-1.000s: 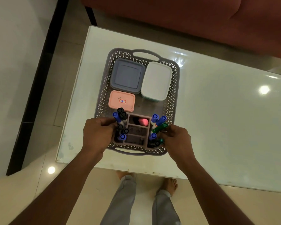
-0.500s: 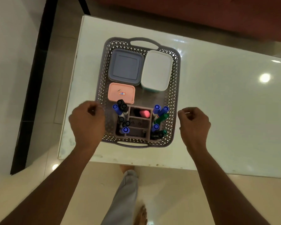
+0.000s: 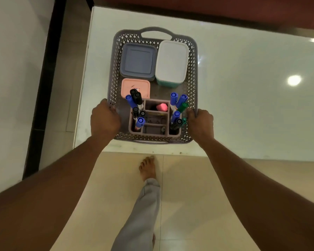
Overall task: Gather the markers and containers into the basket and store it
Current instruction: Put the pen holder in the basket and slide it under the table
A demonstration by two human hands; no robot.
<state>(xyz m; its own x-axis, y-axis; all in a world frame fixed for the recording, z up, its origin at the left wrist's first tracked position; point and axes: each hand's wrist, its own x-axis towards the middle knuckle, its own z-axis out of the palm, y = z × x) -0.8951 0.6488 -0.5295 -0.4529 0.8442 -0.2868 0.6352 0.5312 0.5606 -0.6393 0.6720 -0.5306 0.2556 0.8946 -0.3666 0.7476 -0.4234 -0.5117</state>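
At the lower centre of the frame, a bare foot [image 3: 148, 167] and a grey trouser leg [image 3: 140, 214] are planted just short of the glossy white table [image 3: 252, 105]. Above them, the near end of the grey perforated plastic basket [image 3: 111, 84] is now grasped on both sides. The left hand [image 3: 104, 118] is curled over the left wall and the right hand [image 3: 200, 124] over the right, where half a second earlier both were clenched beside it, touching nothing.

Inside, blue, black and green markers [image 3: 173, 98] are stood in a mauve compartmented caddy [image 3: 153, 130]. Behind it are packed a small pink lidded box [image 3: 134, 85], a blue-grey square lidded container [image 3: 138, 60] and a white tub with a teal base [image 3: 171, 60].

Gathering is judged complete, with only storing left. Whether the basket has been lifted cannot be told. The far side is closed off by a dark red sofa [image 3: 225, 8] along the upper edge.
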